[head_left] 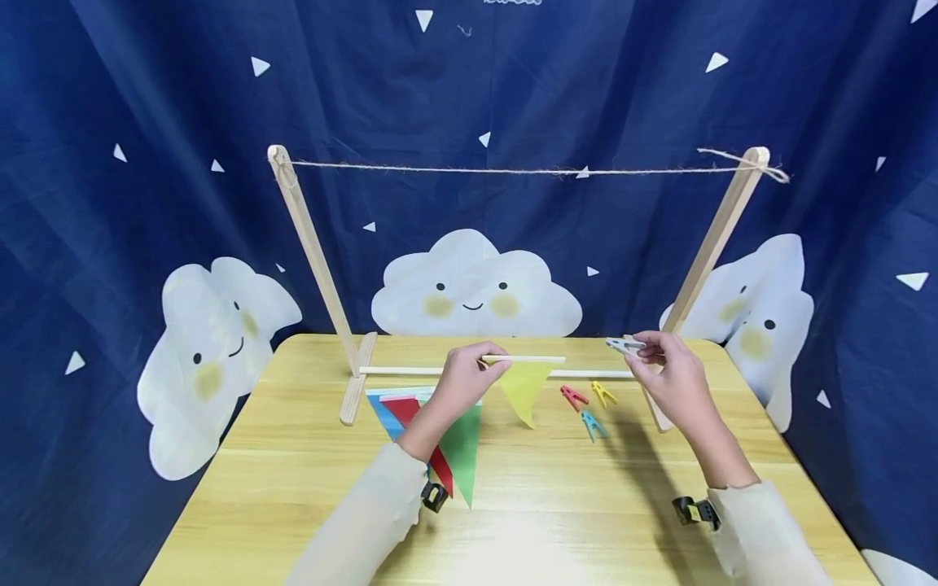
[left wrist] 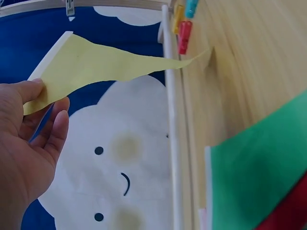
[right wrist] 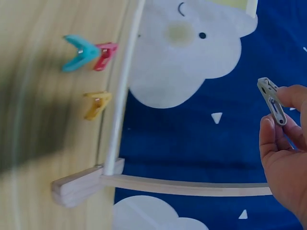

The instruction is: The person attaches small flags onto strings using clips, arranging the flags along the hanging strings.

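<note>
My left hand (head_left: 467, 376) pinches the white top edge of a yellow pennant (head_left: 526, 389) between thumb and fingers, and its point hangs down above the table. In the left wrist view the pennant (left wrist: 91, 60) spreads out from the thumb. My right hand (head_left: 672, 376) grips a grey clothespin (head_left: 624, 347) by one end, held up near the right post. Seen from the right wrist, the clothespin (right wrist: 272, 100) sits between thumb and fingertips. Below lie a red clothespin (head_left: 573, 397), a yellow clothespin (head_left: 604, 394) and a blue clothespin (head_left: 592, 425) on the table.
A twine line (head_left: 454, 170) runs between the left post (head_left: 315, 252) and right post (head_left: 714, 244) of a wooden stand. Its white crossbar (head_left: 403, 371) lies low behind my hands. Green (head_left: 463, 448), red (head_left: 399, 409) and blue pennants (head_left: 383, 411) overlap on the table under my left forearm.
</note>
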`<state>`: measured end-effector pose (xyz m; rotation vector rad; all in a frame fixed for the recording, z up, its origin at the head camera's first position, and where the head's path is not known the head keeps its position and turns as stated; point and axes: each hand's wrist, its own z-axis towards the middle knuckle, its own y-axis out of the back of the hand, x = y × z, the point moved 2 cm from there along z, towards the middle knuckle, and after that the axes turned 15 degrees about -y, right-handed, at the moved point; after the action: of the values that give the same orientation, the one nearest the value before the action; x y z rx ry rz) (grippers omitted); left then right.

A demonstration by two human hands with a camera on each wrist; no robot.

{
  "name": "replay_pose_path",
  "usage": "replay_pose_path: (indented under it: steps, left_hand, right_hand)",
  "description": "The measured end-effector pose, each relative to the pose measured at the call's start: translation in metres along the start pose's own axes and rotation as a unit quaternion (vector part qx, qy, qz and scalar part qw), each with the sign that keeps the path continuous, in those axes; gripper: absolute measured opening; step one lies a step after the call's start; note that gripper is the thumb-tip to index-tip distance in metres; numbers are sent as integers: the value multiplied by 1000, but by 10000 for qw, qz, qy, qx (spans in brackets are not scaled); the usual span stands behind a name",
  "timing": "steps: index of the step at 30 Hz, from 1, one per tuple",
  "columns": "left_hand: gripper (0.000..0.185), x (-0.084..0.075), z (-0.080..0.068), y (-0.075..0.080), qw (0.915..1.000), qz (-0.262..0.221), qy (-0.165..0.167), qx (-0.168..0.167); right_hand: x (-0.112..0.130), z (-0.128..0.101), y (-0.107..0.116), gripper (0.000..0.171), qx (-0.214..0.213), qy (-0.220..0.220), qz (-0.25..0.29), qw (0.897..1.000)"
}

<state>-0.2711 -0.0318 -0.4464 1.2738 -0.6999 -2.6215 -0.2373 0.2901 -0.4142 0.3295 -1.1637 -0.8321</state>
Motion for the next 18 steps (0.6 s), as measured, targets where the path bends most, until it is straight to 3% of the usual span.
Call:
replay_pose_path:
  steps: [9, 18]
  left_hand:
    - [7, -17, 17, -5, 9997, -190, -120, -67]
    - [12, -29, 35, -6, 9988, -8, -432, -225]
  right_hand:
    - [18, 15, 10, 27, -103, 313, 446, 9985]
    - [31, 28, 22, 30, -101, 647, 391, 9971]
